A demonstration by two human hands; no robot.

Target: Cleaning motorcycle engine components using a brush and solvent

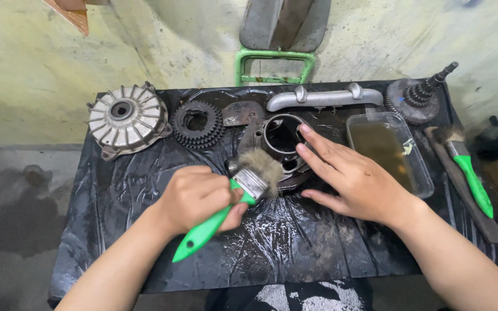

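- Head view: the left hand (194, 196) is clenched around the green handle of a paintbrush (231, 198), its bristles resting against the round metal housing (280, 141) at the middle of the worktop (116, 196).
- The right hand (350, 178) lies flat and spread, its grip released, fingers steadying the housing's rim.
- The black sheet below the housing glistens wet, so cleaning looks under way; the housing is dark and greasy, so I judge it unfinished.
- Behind stand a finned drum hub (125, 118), a gear cluster (198, 122) and a grey handle bar (324, 98).
- Right: a clear tray of brown liquid (388, 151) and a second green brush (468, 167), lying unused.
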